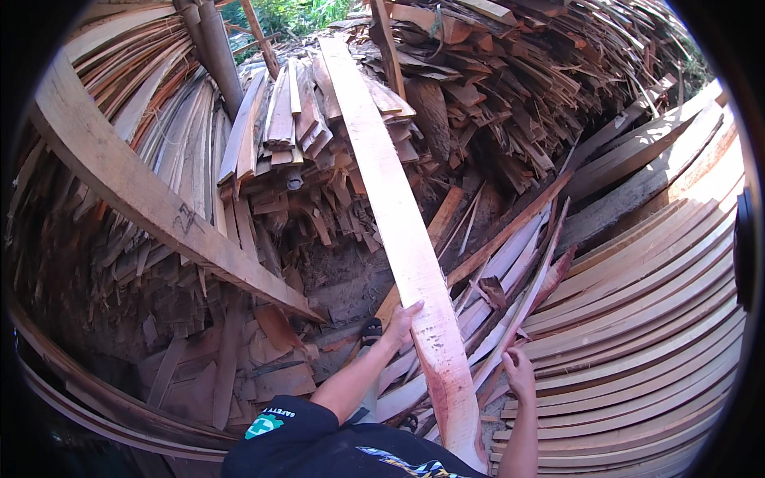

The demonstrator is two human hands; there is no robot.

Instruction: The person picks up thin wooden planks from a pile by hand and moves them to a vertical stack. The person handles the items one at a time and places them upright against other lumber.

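A long, pale plank [390,199] slopes from beside my body up to the far woodpile, where its far end rests. My left hand [403,323] is closed round the plank's left edge, thumb on the upper face. The plank's near end has reddish-brown bark-like patches along its edge. To the right of the plank and apart from it is my right hand [519,373], its fingers loosely bent with nothing visible in them. It is just left of a stack of sawn boards [637,342].
A thick beam [171,211] crosses the left side. Heaped offcuts [494,80] fill the back, with bundled slats [159,135] at the far left. Loose strips [518,271] lie right of the plank. Posts [217,56] stand at the back left.
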